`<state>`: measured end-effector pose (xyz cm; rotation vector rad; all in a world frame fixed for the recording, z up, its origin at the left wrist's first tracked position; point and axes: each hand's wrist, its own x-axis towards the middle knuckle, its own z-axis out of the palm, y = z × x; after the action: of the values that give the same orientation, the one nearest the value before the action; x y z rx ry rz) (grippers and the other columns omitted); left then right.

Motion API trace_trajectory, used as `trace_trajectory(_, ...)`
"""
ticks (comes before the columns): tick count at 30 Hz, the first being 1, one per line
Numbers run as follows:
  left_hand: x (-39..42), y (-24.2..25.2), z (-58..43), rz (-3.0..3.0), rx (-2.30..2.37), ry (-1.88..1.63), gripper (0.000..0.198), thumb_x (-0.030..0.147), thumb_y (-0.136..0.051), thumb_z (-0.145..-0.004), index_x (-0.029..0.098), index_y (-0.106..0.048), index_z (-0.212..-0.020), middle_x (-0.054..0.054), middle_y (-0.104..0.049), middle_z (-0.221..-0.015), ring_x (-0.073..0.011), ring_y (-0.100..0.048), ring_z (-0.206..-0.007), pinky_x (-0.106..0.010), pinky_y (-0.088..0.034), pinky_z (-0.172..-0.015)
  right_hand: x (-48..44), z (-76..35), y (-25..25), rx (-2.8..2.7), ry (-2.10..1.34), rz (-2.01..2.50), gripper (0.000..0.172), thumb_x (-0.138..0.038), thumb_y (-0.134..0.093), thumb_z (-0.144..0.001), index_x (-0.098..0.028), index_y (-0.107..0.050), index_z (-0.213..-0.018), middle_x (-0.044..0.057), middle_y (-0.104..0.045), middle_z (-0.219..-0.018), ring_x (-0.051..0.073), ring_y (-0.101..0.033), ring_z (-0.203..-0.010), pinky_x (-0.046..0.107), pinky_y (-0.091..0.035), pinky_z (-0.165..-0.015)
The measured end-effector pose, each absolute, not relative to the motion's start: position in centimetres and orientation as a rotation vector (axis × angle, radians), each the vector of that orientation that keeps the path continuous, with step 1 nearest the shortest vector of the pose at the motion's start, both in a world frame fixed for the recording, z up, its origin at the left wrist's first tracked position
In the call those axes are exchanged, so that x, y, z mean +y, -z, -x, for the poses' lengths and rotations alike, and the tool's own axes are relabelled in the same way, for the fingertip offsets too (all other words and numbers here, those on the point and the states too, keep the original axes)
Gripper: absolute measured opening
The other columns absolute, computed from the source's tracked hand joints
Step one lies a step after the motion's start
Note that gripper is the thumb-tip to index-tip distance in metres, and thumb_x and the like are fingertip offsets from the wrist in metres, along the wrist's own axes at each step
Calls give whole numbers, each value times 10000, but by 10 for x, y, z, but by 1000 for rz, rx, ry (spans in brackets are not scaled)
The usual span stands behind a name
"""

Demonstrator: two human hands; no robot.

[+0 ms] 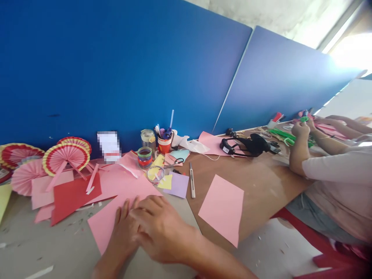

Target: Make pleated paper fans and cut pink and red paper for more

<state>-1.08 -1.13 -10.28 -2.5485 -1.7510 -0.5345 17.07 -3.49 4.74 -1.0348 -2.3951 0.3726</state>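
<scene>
My left hand lies flat on a pink sheet of paper, its fingers stretched forward. Across it reaches my right hand, with fingers curled and slightly blurred; anything inside them is hidden. It overlaps the left hand, and whether the two touch is hard to tell. Beyond the fingers lie a clear tape roll, yellow paper pieces and a purple paper square. To the right are a white utility knife and another pink sheet.
Pleated paper fans and a red sheet occupy the left side. Against the blue partition stand a jar and a pen cup. Scissors and a black strapped device lie farther back. A co-worker sits at right.
</scene>
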Motion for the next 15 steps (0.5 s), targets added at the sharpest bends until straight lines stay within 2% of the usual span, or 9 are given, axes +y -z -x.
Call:
trace_trajectory(4, -11, 87, 9, 2614, -1856, 261, 544, 422, -484, -821, 263, -495, -1341, -77, -376, -1483, -395, -271, -1364, -612, -217, -1060, -64, -241, -4, -2103, -315, 1596, 453, -185, -544, -790, -170, -493, -1240, 145, -515, -1267, 286, -447, -1175, 468, -385, -988)
trace_trajectory(7, -13, 76, 5, 2637, -1906, 207, 499, 342, -481, -829, 284, -510, -1324, -71, -379, -1481, -356, -267, -1379, -601, -203, -1075, -81, -292, 41, -1942, -170, 1990, 402, -151, -524, -778, -133, -538, -1179, 192, -526, -1239, 336, -468, -1154, 514, -412, -946)
trace_trajectory(11, -13, 71, 0, 2678, -1859, 310, 407, 223, -408, -857, 271, -595, -1215, -68, -504, -1392, -282, -408, -1313, -571, -278, -1057, -96, -315, 74, -1949, -49, 2001, 252, -127, -486, -788, -149, -606, -1008, 171, -579, -1151, 325, -520, -1073, 469, -466, -865)
trace_trajectory(15, -11, 68, 3, 2615, -1731, 623, 325, 175, -363, -875, 231, -672, -956, -67, -700, -1088, -200, -636, -1000, -419, -424, -977, -98, -298, 70, -1965, -127, 1775, 211, -98, -396, -828, -196, -571, -762, 97, -629, -864, 233, -579, -814, 377, -497, -721)
